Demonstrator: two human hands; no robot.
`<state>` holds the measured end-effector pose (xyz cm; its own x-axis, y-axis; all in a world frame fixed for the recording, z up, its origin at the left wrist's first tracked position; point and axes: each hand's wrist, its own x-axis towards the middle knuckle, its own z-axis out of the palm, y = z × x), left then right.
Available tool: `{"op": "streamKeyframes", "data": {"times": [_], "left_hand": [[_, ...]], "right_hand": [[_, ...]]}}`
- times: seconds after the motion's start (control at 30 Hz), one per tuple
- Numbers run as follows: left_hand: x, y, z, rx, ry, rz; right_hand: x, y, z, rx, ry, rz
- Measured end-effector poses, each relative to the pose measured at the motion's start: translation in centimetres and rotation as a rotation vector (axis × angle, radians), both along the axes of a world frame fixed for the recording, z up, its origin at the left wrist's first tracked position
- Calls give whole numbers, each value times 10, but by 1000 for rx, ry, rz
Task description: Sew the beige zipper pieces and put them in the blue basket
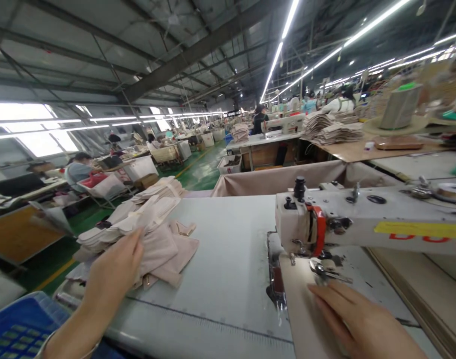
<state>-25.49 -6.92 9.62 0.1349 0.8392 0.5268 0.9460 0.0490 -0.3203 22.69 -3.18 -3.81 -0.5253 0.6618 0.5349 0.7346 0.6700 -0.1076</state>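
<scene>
My left hand (113, 271) reaches out to a heap of beige fabric pieces (153, 234) at the left of the grey table (228, 259), its fingers curled onto the top piece. My right hand (357, 319) lies flat, fingers stretched out, on a beige fabric piece (298, 299) under the head of a white sewing machine (362, 219). Small scissors or snips (327, 271) lie just beyond my right fingertips, by the needle area.
A blue plastic crate (18, 324) sits at the lower left. A beige cloth bin (280, 177) hangs behind the table. Stacks of fabric (332, 129), a thread cone (399, 107) and other sewing stations with seated people (80, 169) fill the hall. A green aisle floor (201, 169) runs left.
</scene>
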Motion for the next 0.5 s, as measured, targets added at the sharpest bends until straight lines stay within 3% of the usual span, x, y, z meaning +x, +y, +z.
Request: {"op": "streamKeyframes", "data": {"times": [0.07,0.13,0.17,0.23,0.3,0.4,0.5], "left_hand": [[41,-10,0,42,111,-146],[90,-21,-13,-64,91,-461],[114,-24,-22,-167,38,-607],[153,-21,-39,-469,-111,-745],[177,-3,-52,-588,-232,-713],[190,44,-63,-533,-334,-564],[201,86,-71,-573,-398,-559]], "right_hand": [[-10,10,6,-2,-42,-36],[-18,16,5,-11,-75,-36],[-21,18,3,-17,-82,-33],[-24,18,0,-26,-78,-36],[-24,16,-1,-33,-66,-41],[-22,13,1,-66,-68,-35],[-22,12,3,-90,-65,-33]]}}
